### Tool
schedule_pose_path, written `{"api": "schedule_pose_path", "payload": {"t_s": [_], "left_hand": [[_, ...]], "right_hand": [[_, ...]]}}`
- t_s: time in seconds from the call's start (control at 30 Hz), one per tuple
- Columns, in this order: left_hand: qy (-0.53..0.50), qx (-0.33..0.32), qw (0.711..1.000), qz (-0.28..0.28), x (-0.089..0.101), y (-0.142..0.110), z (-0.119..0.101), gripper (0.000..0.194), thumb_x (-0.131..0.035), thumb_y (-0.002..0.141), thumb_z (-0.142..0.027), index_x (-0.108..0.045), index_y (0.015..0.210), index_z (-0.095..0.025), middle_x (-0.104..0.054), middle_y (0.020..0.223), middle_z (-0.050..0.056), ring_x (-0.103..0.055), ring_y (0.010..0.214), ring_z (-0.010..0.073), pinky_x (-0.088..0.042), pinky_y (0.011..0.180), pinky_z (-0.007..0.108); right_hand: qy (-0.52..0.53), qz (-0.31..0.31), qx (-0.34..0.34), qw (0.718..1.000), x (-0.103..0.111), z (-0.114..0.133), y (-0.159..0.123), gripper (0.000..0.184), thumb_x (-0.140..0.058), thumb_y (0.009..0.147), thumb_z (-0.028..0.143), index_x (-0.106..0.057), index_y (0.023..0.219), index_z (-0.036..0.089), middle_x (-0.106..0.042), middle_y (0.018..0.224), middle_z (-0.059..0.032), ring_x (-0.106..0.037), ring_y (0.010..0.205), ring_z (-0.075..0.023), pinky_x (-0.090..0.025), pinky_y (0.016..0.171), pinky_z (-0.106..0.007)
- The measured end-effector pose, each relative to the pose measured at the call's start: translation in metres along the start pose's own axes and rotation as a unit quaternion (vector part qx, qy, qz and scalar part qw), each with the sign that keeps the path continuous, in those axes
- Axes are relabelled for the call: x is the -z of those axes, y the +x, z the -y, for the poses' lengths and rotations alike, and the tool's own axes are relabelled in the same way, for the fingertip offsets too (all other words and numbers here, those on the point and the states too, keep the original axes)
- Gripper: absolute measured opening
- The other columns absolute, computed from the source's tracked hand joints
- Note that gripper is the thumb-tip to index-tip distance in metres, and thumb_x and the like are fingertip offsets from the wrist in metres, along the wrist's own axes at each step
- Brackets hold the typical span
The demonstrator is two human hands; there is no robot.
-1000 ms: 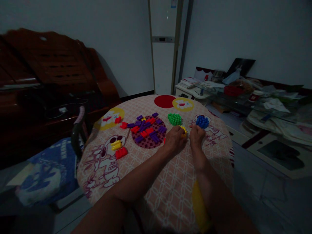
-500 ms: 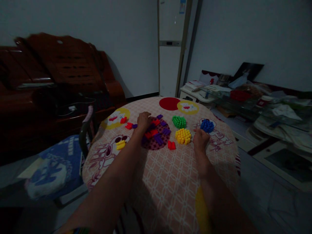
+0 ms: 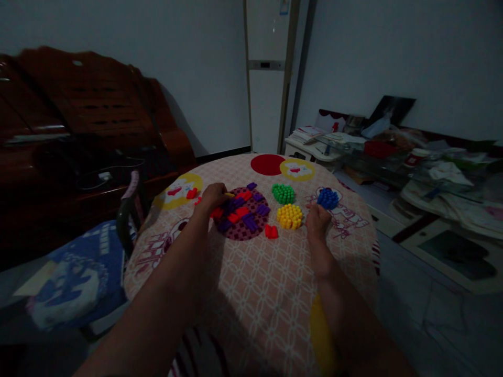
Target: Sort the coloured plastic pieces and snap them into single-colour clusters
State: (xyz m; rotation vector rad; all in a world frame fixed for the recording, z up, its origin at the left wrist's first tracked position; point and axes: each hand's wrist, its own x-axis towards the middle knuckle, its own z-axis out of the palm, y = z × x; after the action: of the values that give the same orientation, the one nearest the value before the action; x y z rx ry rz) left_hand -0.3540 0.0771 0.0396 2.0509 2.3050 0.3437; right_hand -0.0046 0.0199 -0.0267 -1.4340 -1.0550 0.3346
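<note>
My left hand (image 3: 214,198) reaches over the left edge of the dark round patch (image 3: 239,235) on the tablecloth. Its fingers are closed on a small yellow plastic piece (image 3: 229,195), mostly hidden by them. Purple pieces (image 3: 249,221) and red pieces (image 3: 238,214) lie scattered beside it. My right hand (image 3: 318,217) rests on the table with its fingers curled; whatever they may hold is hidden. It lies between a yellow cluster of knobbly pieces (image 3: 290,217) and a blue cluster (image 3: 328,198). Behind the yellow one stands a green cluster (image 3: 283,193).
A lone red piece (image 3: 271,231) sits near the patch's right edge, another red piece (image 3: 192,193) at the far left. Left of the round table (image 3: 267,293) is a chair with a blue cushion (image 3: 78,272). A cluttered glass shelf (image 3: 361,152) stands at the right.
The yellow piece left of my left forearm no longer shows there, and yellow now appears at my left fingertips. My right hand stays put. The whole view has shifted slightly.
</note>
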Motion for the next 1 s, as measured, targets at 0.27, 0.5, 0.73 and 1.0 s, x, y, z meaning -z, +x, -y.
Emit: {"api": "schedule_pose_path", "payload": {"t_s": [0.27,0.5,0.73,1.0], "left_hand": [[-0.213,-0.035,0.966,-0.142,0.021,-0.044,-0.037,0.02,-0.068,0.076,-0.029,-0.07,0.092,-0.016,-0.071,0.085,0.005,-0.063,0.079,0.0191,-0.049,0.073,0.028],[-0.391,-0.215,0.895,-0.021,0.006,-0.098,-0.115,0.018,-0.06,0.081,-0.027,-0.068,0.092,-0.016,-0.072,0.082,0.003,-0.064,0.073,0.0157,-0.049,0.066,0.025],[-0.341,-0.271,0.9,-0.016,-0.023,-0.13,-0.142,0.01,-0.058,0.076,-0.019,-0.061,0.086,-0.017,-0.067,0.077,0.003,-0.06,0.068,0.0141,-0.046,0.063,0.025],[-0.284,-0.238,0.928,-0.044,-0.041,-0.151,-0.157,0.004,-0.058,0.077,-0.019,-0.062,0.077,-0.017,-0.064,0.072,0.004,-0.054,0.063,0.0143,-0.038,0.057,0.026]], "right_hand": [[0.005,-0.002,0.004,1.0,-0.002,-0.002,0.002,0.047,-0.041,0.088,0.049,-0.073,0.076,0.018,-0.063,0.06,-0.0025,-0.061,0.07,-0.0215,-0.043,0.066,-0.031],[0.012,-0.011,0.002,1.0,-0.002,-0.006,0.003,0.046,-0.041,0.087,0.048,-0.073,0.075,0.018,-0.064,0.063,-0.0026,-0.061,0.073,-0.0213,-0.045,0.069,-0.031],[0.019,-0.004,-0.004,1.0,-0.002,-0.004,0.002,0.047,-0.04,0.087,0.048,-0.073,0.075,0.017,-0.065,0.063,-0.0035,-0.062,0.074,-0.0216,-0.046,0.07,-0.032],[0.002,0.0,0.008,1.0,-0.001,-0.004,0.003,0.047,-0.04,0.087,0.049,-0.074,0.077,0.018,-0.066,0.064,-0.0033,-0.062,0.075,-0.0216,-0.046,0.07,-0.031]]}}
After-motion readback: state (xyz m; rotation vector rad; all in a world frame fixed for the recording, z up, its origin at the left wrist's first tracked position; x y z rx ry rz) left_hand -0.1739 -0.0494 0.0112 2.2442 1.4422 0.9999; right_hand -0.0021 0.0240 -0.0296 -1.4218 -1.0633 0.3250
